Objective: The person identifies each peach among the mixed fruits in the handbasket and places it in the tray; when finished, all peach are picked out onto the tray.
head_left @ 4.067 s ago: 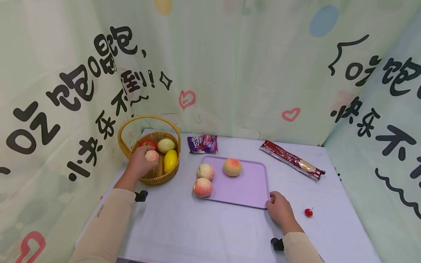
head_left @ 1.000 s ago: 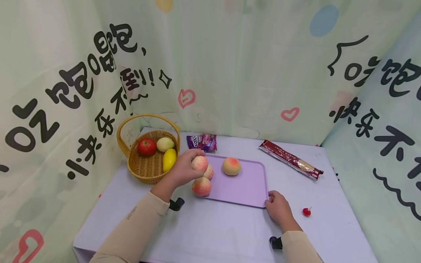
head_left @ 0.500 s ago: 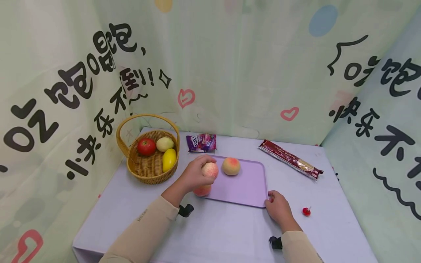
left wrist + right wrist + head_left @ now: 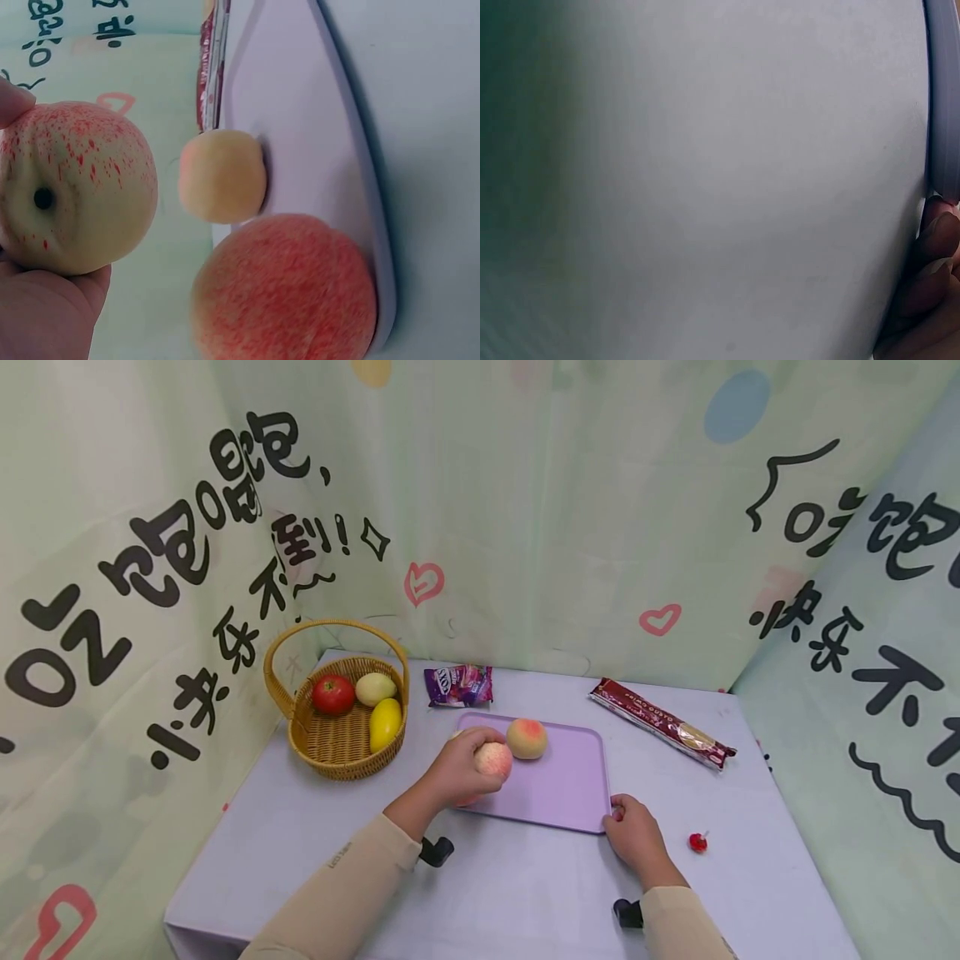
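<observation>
My left hand (image 4: 453, 770) holds a pale pink peach (image 4: 493, 762) above the left part of the lilac tray (image 4: 558, 789). The left wrist view shows this peach's red-speckled skin and dark stem pit, with thumb and fingers around it. A rounder orange peach (image 4: 527, 739) sits at the tray's back. Behind the left hand, another red peach (image 4: 285, 292) lies at the tray's left end, mostly hidden in the head view; a further pale peach there is almost wholly covered. My right hand (image 4: 637, 839) grips the tray's near right corner, its fingers curled against the edge.
A wicker basket (image 4: 348, 764) at the left holds a red tomato-like fruit (image 4: 333, 694), a pale green fruit (image 4: 376, 689) and a yellow fruit (image 4: 386, 725). Behind the tray lie a purple snack bag (image 4: 459, 686) and a long maroon packet (image 4: 660, 724). A small red cherry (image 4: 698, 842) is at right.
My left hand has carried the peach from the basket rightward to over the tray, moving slightly further right in the last half second. The right hand has stayed at the tray corner.
</observation>
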{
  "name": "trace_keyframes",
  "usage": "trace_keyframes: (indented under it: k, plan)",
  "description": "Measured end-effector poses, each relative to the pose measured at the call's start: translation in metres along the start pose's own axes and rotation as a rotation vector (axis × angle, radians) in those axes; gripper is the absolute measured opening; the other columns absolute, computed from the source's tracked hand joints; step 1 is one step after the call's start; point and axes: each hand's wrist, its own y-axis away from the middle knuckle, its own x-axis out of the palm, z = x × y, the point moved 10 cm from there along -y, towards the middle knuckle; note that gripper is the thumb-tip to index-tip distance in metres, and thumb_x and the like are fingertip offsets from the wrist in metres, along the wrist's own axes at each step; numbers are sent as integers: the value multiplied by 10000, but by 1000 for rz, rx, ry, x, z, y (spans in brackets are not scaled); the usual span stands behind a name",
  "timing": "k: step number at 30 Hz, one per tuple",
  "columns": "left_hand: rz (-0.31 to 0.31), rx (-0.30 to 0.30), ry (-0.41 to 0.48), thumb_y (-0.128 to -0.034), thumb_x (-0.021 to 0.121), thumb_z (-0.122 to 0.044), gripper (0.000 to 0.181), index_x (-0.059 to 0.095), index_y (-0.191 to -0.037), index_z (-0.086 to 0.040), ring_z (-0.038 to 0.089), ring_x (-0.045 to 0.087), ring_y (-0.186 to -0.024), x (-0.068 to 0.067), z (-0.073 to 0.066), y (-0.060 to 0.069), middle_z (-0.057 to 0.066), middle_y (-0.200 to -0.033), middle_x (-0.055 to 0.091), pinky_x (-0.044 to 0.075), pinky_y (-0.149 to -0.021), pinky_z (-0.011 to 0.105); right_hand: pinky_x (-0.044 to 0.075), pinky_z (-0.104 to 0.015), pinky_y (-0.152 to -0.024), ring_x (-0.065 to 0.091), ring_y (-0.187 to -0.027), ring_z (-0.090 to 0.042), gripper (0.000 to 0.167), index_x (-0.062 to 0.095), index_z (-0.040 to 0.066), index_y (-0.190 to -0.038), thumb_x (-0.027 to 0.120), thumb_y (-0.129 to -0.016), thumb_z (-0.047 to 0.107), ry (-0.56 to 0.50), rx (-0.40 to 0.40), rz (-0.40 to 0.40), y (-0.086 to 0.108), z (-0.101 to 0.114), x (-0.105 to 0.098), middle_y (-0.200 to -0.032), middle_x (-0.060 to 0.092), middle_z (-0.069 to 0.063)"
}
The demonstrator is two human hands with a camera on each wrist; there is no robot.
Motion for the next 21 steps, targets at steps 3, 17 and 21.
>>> trace_keyframes:
  k: [3,17,21]
  plan:
    - [4,18,-11,-751,834,-140,526,663,-1246,-187,214,572,-1129,6,-1,0,-7,-1347,615,569,-938,423,435,-345,-727,510,-848,-241,435,524,-55,-1350,590,-973,151,-1,8,4,1,0,0,-893,536,-100]
    - [29,69,-46,-762,798,-177,502,673,-1248,-165,153,573,-1133,41,2,-3,-24,-1319,632,537,-942,342,428,-329,-712,510,-843,-242,435,525,-51,-1351,582,-976,162,7,14,2,0,0,0,-898,537,-99]
    - [41,63,-37,-757,793,-161,521,674,-1264,-163,144,579,-1132,50,5,-4,-33,-1317,639,538,-971,354,423,-324,-707,510,-839,-239,427,529,-45,-1347,580,-977,161,13,15,-1,0,0,0,-892,538,-96]
